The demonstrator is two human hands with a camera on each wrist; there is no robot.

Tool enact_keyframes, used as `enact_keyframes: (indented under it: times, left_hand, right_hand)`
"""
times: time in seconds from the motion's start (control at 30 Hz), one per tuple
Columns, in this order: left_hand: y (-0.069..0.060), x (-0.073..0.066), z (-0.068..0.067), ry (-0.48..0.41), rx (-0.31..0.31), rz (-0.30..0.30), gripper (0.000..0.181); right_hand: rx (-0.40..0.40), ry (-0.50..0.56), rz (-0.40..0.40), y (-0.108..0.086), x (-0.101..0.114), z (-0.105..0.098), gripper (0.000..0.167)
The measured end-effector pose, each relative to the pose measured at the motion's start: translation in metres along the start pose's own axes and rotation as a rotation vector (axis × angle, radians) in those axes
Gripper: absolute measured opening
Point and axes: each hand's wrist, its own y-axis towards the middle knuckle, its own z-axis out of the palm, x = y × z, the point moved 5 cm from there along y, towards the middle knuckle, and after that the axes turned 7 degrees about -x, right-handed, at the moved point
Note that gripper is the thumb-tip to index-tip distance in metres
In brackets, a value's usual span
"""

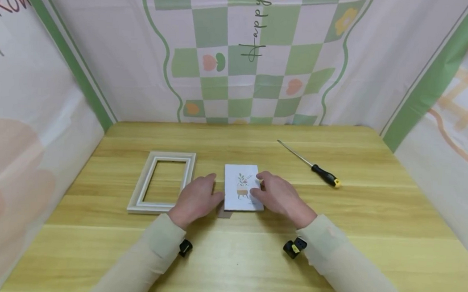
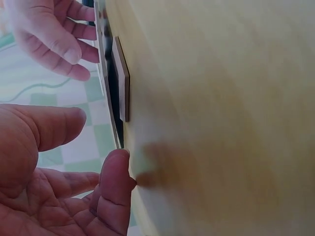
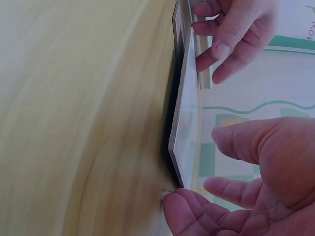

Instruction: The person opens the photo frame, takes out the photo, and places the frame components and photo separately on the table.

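Note:
A white board (image 1: 233,181) printed with a potted plant lies face up between both hands. From under its near left edge sticks a brown flap (image 1: 225,214); the left wrist view shows this flap (image 2: 123,88) below the raised board. My left hand (image 1: 196,199) is at the board's left side, a fingertip at its edge and the thumb apart from it. On the other side, my right hand (image 1: 281,194) has a fingertip by the board's corner. In the right wrist view, the right thumb stands off the board (image 3: 184,113) and the fingers are loosely bent.
To the left, a white picture frame (image 1: 140,189) without a picture lies flat, close to the left hand. A screwdriver (image 1: 324,175) with a black and yellow handle lies at the back right. Patterned cloth (image 1: 209,24) hangs behind the wooden table (image 1: 258,277).

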Motion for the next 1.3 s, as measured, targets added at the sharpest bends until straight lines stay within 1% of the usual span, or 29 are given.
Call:
enact_keyframes:
  times: [0.13, 0.53, 0.67, 0.8, 0.9, 0.97, 1.1, 1.3]
  left_hand:
    - [0.002, -0.003, 0.002, 0.002, -0.008, 0.003, 0.065]
    - [0.004, -0.008, 0.007, -0.038, -0.028, 0.005, 0.060]
    - [0.005, -0.008, 0.008, -0.042, -0.032, 0.007, 0.054]
    - [0.006, -0.009, 0.009, -0.043, -0.029, 0.019, 0.042]
    - [0.007, -0.010, 0.010, -0.040, -0.024, 0.028, 0.037]
    - [0.007, -0.011, 0.010, -0.037, -0.021, 0.029, 0.036]
    - [0.007, -0.011, 0.010, -0.029, -0.019, 0.024, 0.042]
    - [0.007, -0.012, 0.010, -0.035, -0.019, 0.011, 0.054]
  right_hand:
    - [0.009, 0.006, -0.004, 0.000, 0.001, 0.002, 0.060]
    - [0.021, 0.024, 0.006, 0.001, 0.001, 0.002, 0.059]
    - [0.020, 0.037, 0.011, 0.001, 0.001, 0.002, 0.059]
    - [0.017, 0.056, 0.019, 0.001, 0.000, 0.002, 0.059]
    - [0.018, 0.062, 0.019, 0.001, 0.001, 0.003, 0.059]
    - [0.019, 0.067, 0.021, 0.002, 0.000, 0.004, 0.059]
    - [0.020, 0.083, 0.028, 0.003, 0.001, 0.005, 0.058]
    - [0.015, 0.095, 0.044, 0.004, 0.001, 0.004, 0.057]
